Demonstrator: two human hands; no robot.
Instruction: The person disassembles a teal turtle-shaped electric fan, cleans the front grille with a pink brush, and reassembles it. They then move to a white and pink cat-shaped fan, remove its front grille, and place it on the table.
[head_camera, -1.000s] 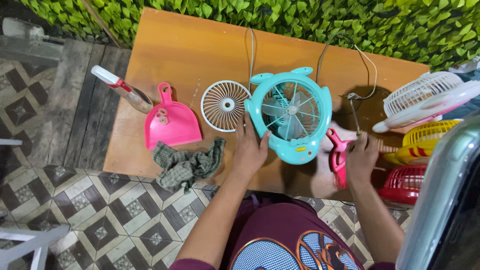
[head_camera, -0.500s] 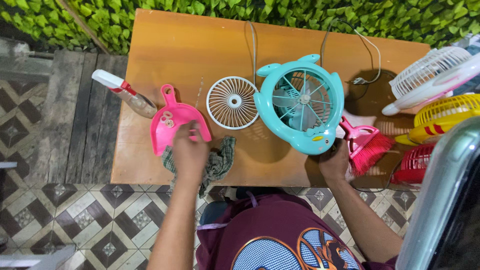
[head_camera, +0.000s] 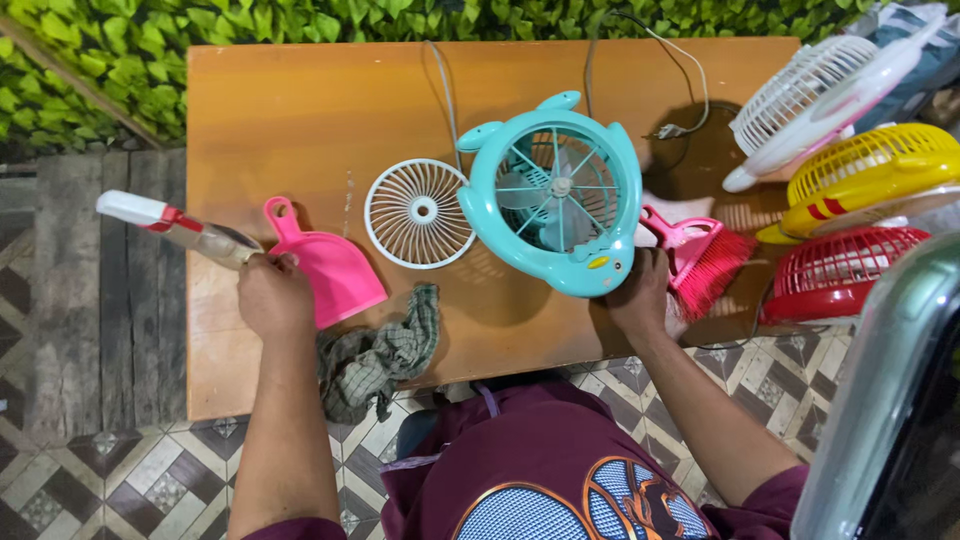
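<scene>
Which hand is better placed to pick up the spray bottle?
Left. The left hand already touches the spray bottle near the table's edge, while the right hand is at the teal fan.

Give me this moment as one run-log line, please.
left hand: on spray bottle beside pink dustpan | right hand: at teal fan edge | pink brush, checked cloth: on table

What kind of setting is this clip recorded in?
Probably an outdoor or patio spot used for cleaning small fans: a wooden table on patterned floor tiles, backed by a leafy green hedge, with several small fans stacked at one side.
</scene>
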